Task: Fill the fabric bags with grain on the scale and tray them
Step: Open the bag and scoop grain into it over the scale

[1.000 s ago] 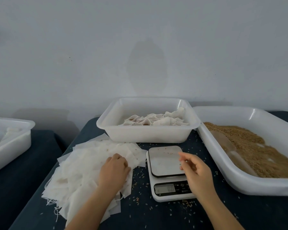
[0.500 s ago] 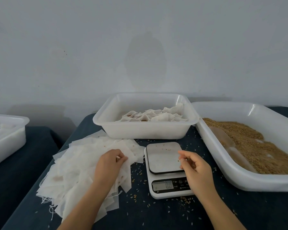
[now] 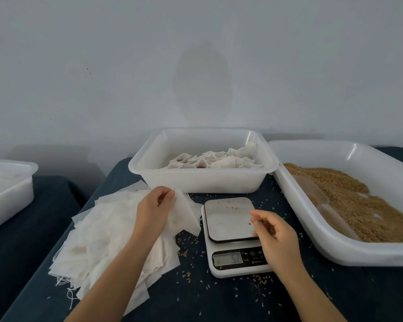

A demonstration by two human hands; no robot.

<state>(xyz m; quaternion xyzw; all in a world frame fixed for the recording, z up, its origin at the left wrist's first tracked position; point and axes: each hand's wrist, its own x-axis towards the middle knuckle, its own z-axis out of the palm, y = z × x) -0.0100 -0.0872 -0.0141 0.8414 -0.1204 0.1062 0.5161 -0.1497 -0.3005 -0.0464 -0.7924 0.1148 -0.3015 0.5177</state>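
Left hand (image 3: pixel 154 211): we see it pinching one empty fabric bag (image 3: pixel 184 217) | right hand (image 3: pixel 273 234): loosely curled, empty, over the digital scale (image 3: pixel 233 235).

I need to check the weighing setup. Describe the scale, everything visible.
The scale is a small white plastic kitchen unit with a pale square platform rimmed in black and a dark front panel with a lit display and buttons; the digits are too blurred to read reliably. It stands flat on the dark cloth, between the pile of empty bags and the grain tray. A few loose grains lie on the platform. The right hand hangs over its right edge; contact is unclear.
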